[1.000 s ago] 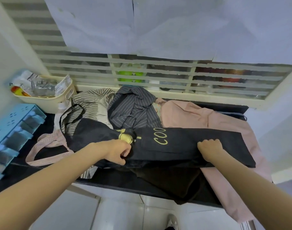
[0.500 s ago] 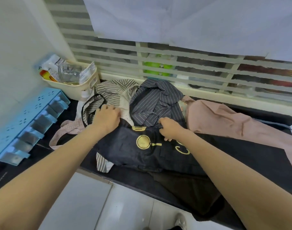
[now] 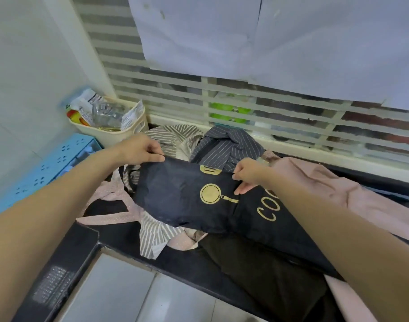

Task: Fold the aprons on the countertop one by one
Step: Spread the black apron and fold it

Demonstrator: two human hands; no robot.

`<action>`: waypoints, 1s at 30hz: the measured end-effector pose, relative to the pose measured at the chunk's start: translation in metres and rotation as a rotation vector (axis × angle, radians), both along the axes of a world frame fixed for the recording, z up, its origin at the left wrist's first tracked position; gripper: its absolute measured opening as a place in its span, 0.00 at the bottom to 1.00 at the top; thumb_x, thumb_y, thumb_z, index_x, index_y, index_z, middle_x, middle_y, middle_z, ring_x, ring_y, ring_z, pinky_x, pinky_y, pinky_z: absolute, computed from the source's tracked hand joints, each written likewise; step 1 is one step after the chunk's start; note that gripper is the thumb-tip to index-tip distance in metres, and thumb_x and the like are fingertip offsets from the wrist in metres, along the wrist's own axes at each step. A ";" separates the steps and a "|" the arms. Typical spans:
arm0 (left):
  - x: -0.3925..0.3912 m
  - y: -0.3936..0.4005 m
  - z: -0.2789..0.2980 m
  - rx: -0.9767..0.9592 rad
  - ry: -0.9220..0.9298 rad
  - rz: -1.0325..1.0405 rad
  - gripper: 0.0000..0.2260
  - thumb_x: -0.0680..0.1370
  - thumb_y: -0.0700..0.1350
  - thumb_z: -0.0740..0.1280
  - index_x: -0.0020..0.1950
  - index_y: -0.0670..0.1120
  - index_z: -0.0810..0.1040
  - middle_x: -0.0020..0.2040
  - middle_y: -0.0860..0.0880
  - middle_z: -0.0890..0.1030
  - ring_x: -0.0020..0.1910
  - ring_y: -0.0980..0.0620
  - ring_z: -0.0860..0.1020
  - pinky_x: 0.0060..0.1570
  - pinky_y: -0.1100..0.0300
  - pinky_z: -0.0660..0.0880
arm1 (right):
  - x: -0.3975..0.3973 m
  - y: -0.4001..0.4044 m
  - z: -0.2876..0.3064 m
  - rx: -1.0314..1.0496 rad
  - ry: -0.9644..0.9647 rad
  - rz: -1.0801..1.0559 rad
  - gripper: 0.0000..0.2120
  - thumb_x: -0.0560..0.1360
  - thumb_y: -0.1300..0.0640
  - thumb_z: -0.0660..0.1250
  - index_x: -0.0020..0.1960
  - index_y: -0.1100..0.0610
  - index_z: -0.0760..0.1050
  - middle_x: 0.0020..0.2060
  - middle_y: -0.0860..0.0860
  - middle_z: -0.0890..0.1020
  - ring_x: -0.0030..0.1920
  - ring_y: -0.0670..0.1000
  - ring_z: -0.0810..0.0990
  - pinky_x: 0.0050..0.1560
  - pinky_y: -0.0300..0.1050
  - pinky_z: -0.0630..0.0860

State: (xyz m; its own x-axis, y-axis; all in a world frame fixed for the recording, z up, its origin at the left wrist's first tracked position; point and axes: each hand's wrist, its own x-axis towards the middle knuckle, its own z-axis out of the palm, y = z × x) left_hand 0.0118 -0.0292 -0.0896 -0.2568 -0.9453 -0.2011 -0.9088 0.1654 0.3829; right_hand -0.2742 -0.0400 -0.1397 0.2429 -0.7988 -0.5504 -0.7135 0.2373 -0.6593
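A dark navy apron (image 3: 182, 196) with a gold pan print and gold letters lies folded lengthwise across the black countertop (image 3: 87, 242). My left hand (image 3: 140, 148) pinches its far left corner. My right hand (image 3: 247, 174) pinches its far edge beside a gold buckle. Under and behind it lie a light striped apron (image 3: 173, 135), a dark pinstriped apron (image 3: 231, 145), a pink apron (image 3: 326, 184) on the right and a pink dotted strap (image 3: 108, 219). A dark brown cloth (image 3: 264, 263) hangs over the front edge.
A cream basket (image 3: 119, 133) full of packets stands in the far left corner. A blue plastic rack (image 3: 43, 168) sits along the left wall. A slatted window runs behind the counter. The floor shows below the counter's front edge.
Both hands moved from the apron's near edge to its far left end. They now pinch the far edge, and the apron's left end is lifted and spread. The view has swung left.
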 end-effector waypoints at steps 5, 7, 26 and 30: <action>-0.028 -0.028 0.012 -0.567 -0.151 0.375 0.11 0.76 0.41 0.64 0.58 0.43 0.77 0.59 0.39 0.76 0.62 0.37 0.68 0.62 0.47 0.63 | -0.002 -0.016 0.015 -0.189 0.052 -0.137 0.05 0.78 0.64 0.60 0.52 0.59 0.67 0.49 0.58 0.72 0.48 0.56 0.74 0.56 0.51 0.77; -0.049 -0.022 -0.001 -0.480 -0.147 0.310 0.14 0.75 0.39 0.64 0.61 0.43 0.75 0.62 0.39 0.73 0.64 0.38 0.66 0.62 0.48 0.62 | -0.004 -0.008 0.008 -0.225 0.173 -0.041 0.20 0.78 0.61 0.60 0.67 0.59 0.60 0.60 0.59 0.69 0.59 0.60 0.72 0.60 0.52 0.70; -0.073 0.047 -0.077 -0.411 -0.583 -0.272 0.19 0.70 0.46 0.72 0.57 0.43 0.70 0.56 0.44 0.72 0.54 0.43 0.71 0.50 0.53 0.66 | 0.015 0.071 -0.083 -0.692 0.496 0.344 0.18 0.75 0.54 0.65 0.60 0.59 0.63 0.58 0.56 0.70 0.60 0.57 0.70 0.53 0.48 0.69; -0.076 0.036 -0.063 -0.263 -0.683 -0.332 0.13 0.76 0.49 0.63 0.57 0.45 0.68 0.55 0.49 0.68 0.58 0.48 0.69 0.54 0.57 0.61 | 0.011 0.070 -0.080 -0.655 0.488 0.276 0.14 0.76 0.61 0.62 0.60 0.60 0.64 0.59 0.57 0.70 0.60 0.57 0.69 0.53 0.48 0.70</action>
State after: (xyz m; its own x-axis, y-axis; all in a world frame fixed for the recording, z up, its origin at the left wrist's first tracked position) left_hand -0.0647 0.0067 -0.1523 -0.4337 -0.8793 -0.1968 -0.8156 0.4759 -0.3290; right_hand -0.2631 0.0300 -0.2192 0.3314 -0.9389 -0.0928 -0.9287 -0.3073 -0.2075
